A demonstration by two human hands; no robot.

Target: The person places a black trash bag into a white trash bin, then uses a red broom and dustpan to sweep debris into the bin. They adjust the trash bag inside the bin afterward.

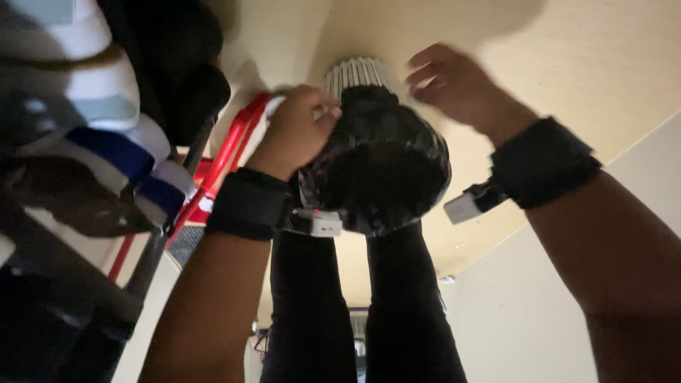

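Left hand is closed on the gathered top of a glossy black bag, pinching the plastic right where it bunches. The bag hangs in the air between both wrists, above the pale floor and in front of a person's dark-trousered legs. Right hand hovers just beside the knot, fingers loosely curled, holding nothing. A ribbed white bin peeks out behind. With only that one pinch on slick plastic, the bag could slip and drop, I'd say. Red frame stands close on the left.

Shiny black bag, bulging, knotted top, white ribbed bin just behind
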